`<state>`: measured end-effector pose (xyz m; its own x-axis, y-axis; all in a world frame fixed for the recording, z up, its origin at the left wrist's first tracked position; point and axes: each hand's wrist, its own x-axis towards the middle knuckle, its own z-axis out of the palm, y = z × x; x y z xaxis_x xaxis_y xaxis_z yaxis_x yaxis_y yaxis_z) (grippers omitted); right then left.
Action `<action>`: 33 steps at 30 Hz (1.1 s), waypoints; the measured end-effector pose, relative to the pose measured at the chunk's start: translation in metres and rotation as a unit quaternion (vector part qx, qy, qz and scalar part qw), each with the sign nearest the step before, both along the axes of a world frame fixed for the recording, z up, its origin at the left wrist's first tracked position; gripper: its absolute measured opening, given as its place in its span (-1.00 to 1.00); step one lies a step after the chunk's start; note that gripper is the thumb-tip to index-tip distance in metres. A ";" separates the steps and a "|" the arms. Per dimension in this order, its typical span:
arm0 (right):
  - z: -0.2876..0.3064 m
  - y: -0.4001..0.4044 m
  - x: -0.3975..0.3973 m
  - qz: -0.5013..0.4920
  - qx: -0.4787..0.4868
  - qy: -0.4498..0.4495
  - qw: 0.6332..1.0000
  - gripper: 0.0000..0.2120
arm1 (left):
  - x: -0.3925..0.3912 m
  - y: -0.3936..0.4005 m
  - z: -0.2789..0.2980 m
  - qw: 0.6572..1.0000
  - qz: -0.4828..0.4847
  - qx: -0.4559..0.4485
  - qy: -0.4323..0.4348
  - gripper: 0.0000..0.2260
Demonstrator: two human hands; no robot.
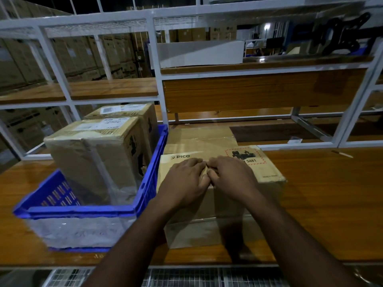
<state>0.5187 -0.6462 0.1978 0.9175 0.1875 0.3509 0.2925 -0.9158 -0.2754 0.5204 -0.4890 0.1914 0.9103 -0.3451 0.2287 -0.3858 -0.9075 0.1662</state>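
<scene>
1. Cardboard box [215, 141] first: plain brown, with "PICO" printed top left and a red-dashed warning label [246, 157] top right. It sits flat on the wooden table [315, 195], dead centre in front of the person, with its left side just beside the blue crate [83, 211].
2. Both hands are on the box's top near the front edge, meeting knuckle to knuckle over the middle seam. The left hand [184, 181] and the right hand [232, 177] both have their fingers curled down, tips on the taped seam. Honestly can't tell whether they're pinching tape or just pressing on the cardboard, since the fingertips hide each other.
3. Clear tape runs shiny across the far part of the lid.
4. The crate holds two taped cartons, one behind the other. The front carton [97, 158] and the back carton [134, 114] both stand taller than the rim and have white shipping labels on top. Clear plastic film [78, 230] covers the crate's near wall.
5. Behind the table is a white metal rack [157, 79] with wooden shelves. A long white box [199, 52] lies on the upper shelf, and a black metal bracket [339, 34] is up in the top right corner.
6. Further back on the left, it's pretty dim, with stacked brown cartons [62, 54] filling the space.
</scene>
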 end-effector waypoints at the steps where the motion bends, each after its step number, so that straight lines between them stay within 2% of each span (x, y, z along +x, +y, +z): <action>1: 0.001 0.000 0.001 -0.001 0.002 -0.001 1.000 -0.73 | 0.001 0.000 0.000 1.000 0.000 -0.002 0.001 -0.53; 4: -0.003 -0.001 0.003 -0.013 -0.011 0.010 1.000 -0.65 | 0.005 0.009 0.001 1.000 0.018 0.002 0.016 -0.47; 6: -0.007 -0.012 0.007 -0.056 -0.039 0.029 0.997 -0.51 | 0.007 0.023 0.000 0.998 0.055 0.010 0.024 -0.41; 8: -0.010 -0.031 0.010 -0.101 -0.039 0.040 0.993 -0.44 | 0.007 0.041 -0.002 0.994 0.093 -0.014 0.048 -0.38; 15: 0.001 -0.052 0.016 -0.133 0.006 0.058 0.989 -0.61 | 0.003 0.054 -0.002 0.988 0.110 -0.070 0.078 -0.36; 18: -0.007 -0.055 0.010 -0.165 0.070 0.002 0.984 -0.72 | -0.002 0.052 -0.009 0.980 0.120 -0.141 0.076 -0.34; 20: -0.015 -0.057 -0.001 -0.211 0.138 -0.069 0.965 -0.69 | -0.007 0.052 -0.015 0.969 0.134 -0.194 0.076 -0.29; 23: -0.028 -0.063 -0.014 -0.245 0.281 -0.132 0.918 -0.56 | -0.013 0.052 -0.023 0.957 0.160 -0.231 0.072 -0.24; 26: -0.053 -0.065 -0.026 -0.265 0.412 -0.115 0.864 -0.52 | -0.015 0.053 -0.027 0.942 0.179 -0.274 0.080 -0.21; 30: -0.084 -0.058 -0.041 -0.268 0.449 -0.104 0.846 -0.38 | -0.018 0.051 -0.026 0.932 0.196 -0.297 0.072 -0.25; 33: -0.072 -0.059 -0.035 -0.251 0.467 -0.113 0.840 -0.37 | -0.023 0.045 -0.023 0.919 0.193 -0.336 0.075 -0.29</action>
